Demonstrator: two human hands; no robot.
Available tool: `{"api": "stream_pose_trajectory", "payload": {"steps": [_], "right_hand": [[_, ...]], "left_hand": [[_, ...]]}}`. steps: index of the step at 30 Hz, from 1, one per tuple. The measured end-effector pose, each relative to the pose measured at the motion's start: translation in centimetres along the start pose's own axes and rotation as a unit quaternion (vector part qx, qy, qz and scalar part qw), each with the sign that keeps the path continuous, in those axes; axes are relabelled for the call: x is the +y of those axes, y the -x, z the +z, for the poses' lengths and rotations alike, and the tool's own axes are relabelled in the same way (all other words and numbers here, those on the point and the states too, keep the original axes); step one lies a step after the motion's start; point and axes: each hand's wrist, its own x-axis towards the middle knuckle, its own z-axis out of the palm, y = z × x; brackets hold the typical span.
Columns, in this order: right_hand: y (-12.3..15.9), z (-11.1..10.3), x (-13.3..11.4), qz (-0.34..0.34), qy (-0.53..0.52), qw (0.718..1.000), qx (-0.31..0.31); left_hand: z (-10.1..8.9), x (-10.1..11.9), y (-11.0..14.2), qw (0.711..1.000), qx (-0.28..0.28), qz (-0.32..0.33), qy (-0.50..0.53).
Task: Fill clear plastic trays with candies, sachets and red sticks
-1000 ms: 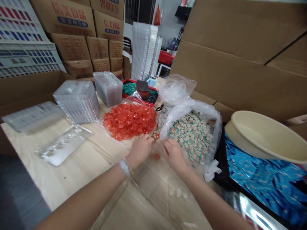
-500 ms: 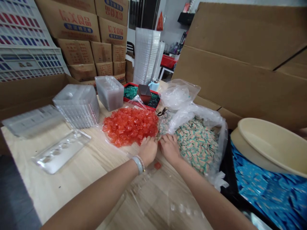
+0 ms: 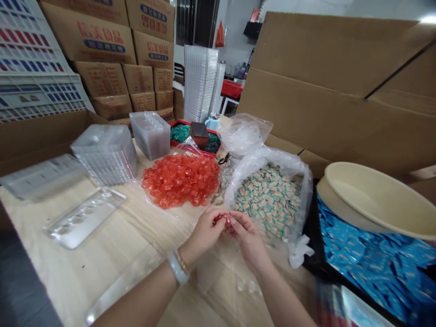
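My left hand (image 3: 204,232) and my right hand (image 3: 248,235) meet over the wooden table (image 3: 102,254), fingers pinched together on a small red wrapped candy (image 3: 222,220) held between them. Just beyond lies a heap of red candies (image 3: 180,179) on clear plastic. To its right an open clear bag of striped green, white and pink candies (image 3: 269,197) stands beside my right hand. A clear plastic tray (image 3: 238,286) lies on the table under my wrists.
A clear moulded tray (image 3: 83,217) and stacks of clear trays (image 3: 105,154) sit at the left, a red tray of green candies (image 3: 182,132) behind. Cream bowls (image 3: 371,200) rest over a black bin of blue sachets (image 3: 374,268) at the right. Cardboard boxes (image 3: 102,41) stand all round.
Both hands pulled back from the edge of the candy heaps toward me and came together. The loose red candy that lay on the table is now pinched between the fingers.
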Motion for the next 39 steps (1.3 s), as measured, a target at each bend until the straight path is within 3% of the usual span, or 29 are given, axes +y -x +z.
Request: {"api": "stream_pose_trajectory", "payload": {"steps": [4, 6, 9, 11, 14, 18, 21, 24, 29, 32, 36, 39], "right_hand": [[3.0, 0.5, 1.4, -0.006, 0.015, 1.000, -0.003], [4.2, 0.6, 2.0, 0.000, 0.012, 1.000, 0.006], [5.5, 0.7, 2.5, 0.003, -0.001, 0.999, 0.032], [6.1, 0.8, 2.6, 0.007, -0.023, 0.999, 0.037], [6.8, 1.1, 2.4, 0.034, -0.078, 0.996, 0.015], [7.5, 1.2, 1.8, 0.073, -0.131, 0.987, -0.047], [8.1, 1.1, 1.3, 0.115, -0.147, 0.979, -0.078], [8.4, 0.9, 1.1, 0.131, -0.135, 0.976, -0.107], [8.2, 1.2, 2.0, 0.064, -0.012, 0.996, -0.067], [8.0, 1.3, 2.8, 0.063, 0.024, 0.997, -0.043], [7.7, 1.0, 3.0, 0.062, 0.041, 0.995, -0.062], [7.5, 0.8, 2.8, 0.076, 0.030, 0.994, -0.068]], "left_hand": [[0.4, -0.2, 3.5, 0.999, 0.021, -0.039, 0.015], [0.6, -0.4, 4.8, 0.994, -0.002, -0.089, 0.062], [0.7, -0.3, 5.9, 0.968, -0.048, -0.173, 0.177], [0.8, 0.1, 6.4, 0.947, -0.050, -0.200, 0.248], [0.7, 1.0, 7.1, 0.927, -0.056, -0.201, 0.310], [0.4, 1.9, 7.9, 0.893, -0.113, -0.224, 0.373], [0.2, 2.0, 8.4, 0.878, -0.095, -0.267, 0.387], [-0.2, 1.8, 8.7, 0.880, -0.087, -0.284, 0.371], [-0.8, 1.2, 9.4, 0.878, -0.115, -0.271, 0.378], [-1.1, 0.8, 9.8, 0.864, -0.123, -0.276, 0.402], [-1.2, 0.7, 9.9, 0.857, -0.158, -0.305, 0.384], [-1.0, 0.8, 9.6, 0.847, -0.127, -0.300, 0.419]]}}
